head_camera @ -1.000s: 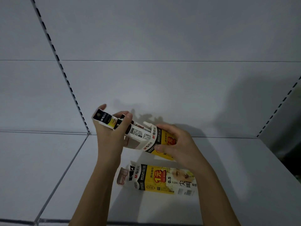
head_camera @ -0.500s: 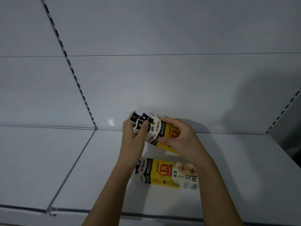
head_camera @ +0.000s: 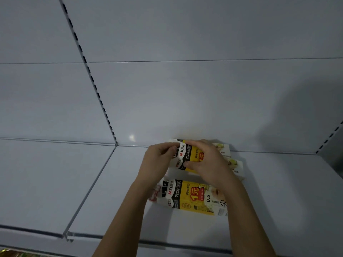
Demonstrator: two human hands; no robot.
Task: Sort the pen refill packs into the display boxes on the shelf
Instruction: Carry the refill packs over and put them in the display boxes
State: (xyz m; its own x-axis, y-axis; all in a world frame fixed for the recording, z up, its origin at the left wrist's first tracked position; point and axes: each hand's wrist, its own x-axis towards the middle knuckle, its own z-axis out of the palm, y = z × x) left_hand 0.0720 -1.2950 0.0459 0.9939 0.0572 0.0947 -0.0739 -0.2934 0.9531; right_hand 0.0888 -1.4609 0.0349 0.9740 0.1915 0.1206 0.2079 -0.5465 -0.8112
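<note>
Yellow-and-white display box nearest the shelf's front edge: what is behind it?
Behind the front yellow-and-white display box are two similar boxes against the white back panel. The left hand and right hand cover their middles and contents.

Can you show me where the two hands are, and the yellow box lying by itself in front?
Left hand point(head_camera: 157, 160), head view, back of hand.
Right hand point(head_camera: 209, 164), head view, back of hand.
Yellow-and-white cardboard display box point(head_camera: 193, 196), head view, yellow printed face.
</note>
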